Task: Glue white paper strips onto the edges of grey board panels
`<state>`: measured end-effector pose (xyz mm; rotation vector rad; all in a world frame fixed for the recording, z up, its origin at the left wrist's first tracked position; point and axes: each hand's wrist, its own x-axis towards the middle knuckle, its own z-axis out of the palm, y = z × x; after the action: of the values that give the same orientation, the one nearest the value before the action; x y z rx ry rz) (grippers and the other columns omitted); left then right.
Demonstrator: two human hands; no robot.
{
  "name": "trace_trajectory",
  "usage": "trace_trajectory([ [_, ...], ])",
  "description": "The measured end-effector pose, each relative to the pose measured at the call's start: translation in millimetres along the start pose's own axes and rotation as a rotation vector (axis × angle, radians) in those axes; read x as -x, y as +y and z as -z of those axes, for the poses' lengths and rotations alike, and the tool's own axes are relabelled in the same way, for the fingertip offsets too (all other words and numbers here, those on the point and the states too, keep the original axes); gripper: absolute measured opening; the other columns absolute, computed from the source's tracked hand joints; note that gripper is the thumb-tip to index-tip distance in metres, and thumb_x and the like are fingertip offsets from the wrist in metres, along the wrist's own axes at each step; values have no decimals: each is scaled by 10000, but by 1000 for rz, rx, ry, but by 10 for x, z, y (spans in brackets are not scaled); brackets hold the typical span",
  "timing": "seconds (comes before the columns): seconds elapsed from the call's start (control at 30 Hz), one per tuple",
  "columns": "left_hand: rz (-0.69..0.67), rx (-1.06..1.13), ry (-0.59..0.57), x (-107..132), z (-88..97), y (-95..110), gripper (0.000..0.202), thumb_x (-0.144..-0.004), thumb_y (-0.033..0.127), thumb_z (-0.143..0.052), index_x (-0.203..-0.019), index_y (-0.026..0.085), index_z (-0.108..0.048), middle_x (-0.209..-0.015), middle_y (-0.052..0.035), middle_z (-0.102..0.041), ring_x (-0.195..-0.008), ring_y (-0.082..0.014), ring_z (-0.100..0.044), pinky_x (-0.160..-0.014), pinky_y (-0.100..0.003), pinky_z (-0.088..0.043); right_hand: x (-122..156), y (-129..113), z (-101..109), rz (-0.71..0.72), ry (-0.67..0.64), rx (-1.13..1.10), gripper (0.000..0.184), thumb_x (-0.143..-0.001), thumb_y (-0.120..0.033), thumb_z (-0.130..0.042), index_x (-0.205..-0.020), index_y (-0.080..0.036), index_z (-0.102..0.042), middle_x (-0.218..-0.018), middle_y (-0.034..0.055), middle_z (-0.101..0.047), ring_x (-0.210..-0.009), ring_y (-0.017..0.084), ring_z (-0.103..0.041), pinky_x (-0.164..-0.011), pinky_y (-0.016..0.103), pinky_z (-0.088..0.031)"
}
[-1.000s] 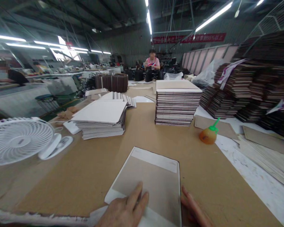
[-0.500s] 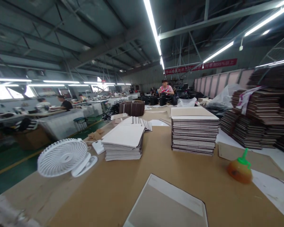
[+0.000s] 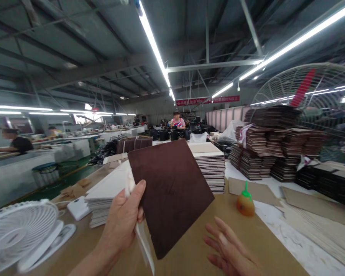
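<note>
My left hand (image 3: 125, 218) grips a dark brown panel (image 3: 172, 195) by its left edge, thumb on the front face. The panel is tilted and held up above the table, its brown side towards me. A white strip (image 3: 143, 245) hangs down from the same hand. My right hand (image 3: 224, 245) is empty below and to the right of the panel, fingers stretched out and apart. Behind the panel stand a stack of white sheets (image 3: 103, 191) on the left and a taller stack of panels (image 3: 211, 168) on the right, both partly hidden.
A white fan (image 3: 17, 237) and a white phone-like object (image 3: 78, 208) lie at the left. An orange bottle with a green nozzle (image 3: 245, 205) stands at the right. Tall piles of brown panels (image 3: 258, 145) sit beyond it, before a large caged fan (image 3: 307, 88). A person (image 3: 177, 120) works far back.
Both hands have come into view, the left one with the brown panel raised. The panel lying at the front no longer shows there. My view has turned to the right.
</note>
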<state>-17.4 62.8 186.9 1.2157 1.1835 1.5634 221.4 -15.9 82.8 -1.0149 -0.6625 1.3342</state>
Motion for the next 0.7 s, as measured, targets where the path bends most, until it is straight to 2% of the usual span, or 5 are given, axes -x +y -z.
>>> trace_trajectory([
  [0.17,135,267,39,85,-398,-312,441,-733,553,-712,-730,207,-439,-464,94,-330,-387,-69,-268,-349,-150,-249,-130,-189,-415,0,-208,-252,458,-732,-478,-749,-1093,-222,-630,-1162,113,-662,-1008,269,-643,-810,363,-504],
  [0.37,75,459,-82,175,-513,-390,434,-783,484,-717,-680,186,-418,-431,90,-325,-366,-40,-201,-345,-128,-195,-140,-378,-451,129,-150,-325,497,-739,-367,-775,-1187,-229,-608,-1159,86,-669,-1019,260,-637,-841,389,-523],
  [0.47,-20,553,-142,68,-379,-316,354,-824,466,-677,-980,164,-579,-797,-20,-600,-392,8,-159,-334,-111,-152,-149,-615,-338,240,-141,-247,466,-796,-351,-725,-1231,-244,-597,-1234,81,-632,-1080,251,-606,-861,375,-513],
  [0.53,-25,572,-186,-53,-292,-267,397,-846,467,-645,-1101,170,-574,-1030,-88,-591,-411,24,-140,-332,-108,-146,-182,-783,-246,286,-149,-168,460,-816,-349,-704,-1253,-263,-589,-1257,70,-620,-1098,244,-595,-874,370,-502],
  [0.7,4,430,-225,-351,-310,-173,314,-795,416,-721,-843,174,-525,-622,79,-389,-407,-12,-106,-340,-129,-106,-382,-1074,-72,331,-205,46,438,-820,-370,-690,-1238,-271,-606,-1232,65,-638,-1066,243,-609,-888,378,-478],
])
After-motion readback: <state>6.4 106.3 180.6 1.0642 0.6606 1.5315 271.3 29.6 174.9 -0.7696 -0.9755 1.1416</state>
